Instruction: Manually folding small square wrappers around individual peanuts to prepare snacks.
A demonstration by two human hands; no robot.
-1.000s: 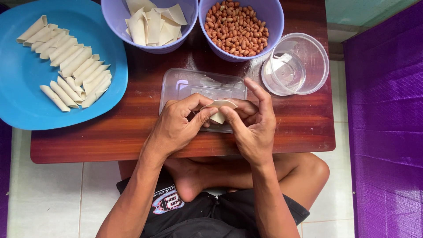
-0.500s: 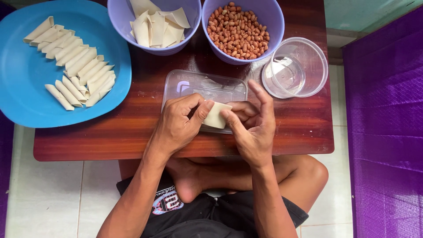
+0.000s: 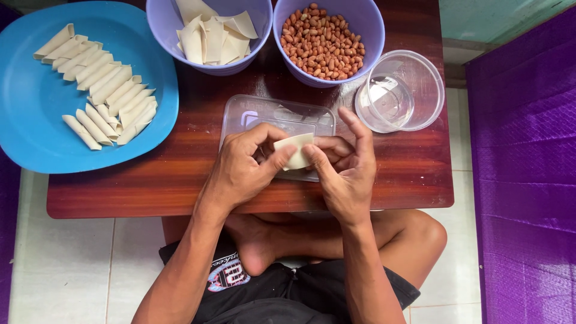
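Now both hands [image 3: 300, 165] rolling, dough wrapper [image 3: 294, 150] folded tighter

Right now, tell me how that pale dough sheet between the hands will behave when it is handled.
The dough sheet looks thin and floppy: it curls where the left hand and right hand pinch it. It seems light, held by fingertips alone. It is probably easy to tear, yet it likely holds a roll, judging by the finished rolls on the blue plate.

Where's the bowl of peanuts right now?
In the head view, the bowl of peanuts sits at the table's far edge, right of centre, between the bowl of wrapper pieces and the clear round container.
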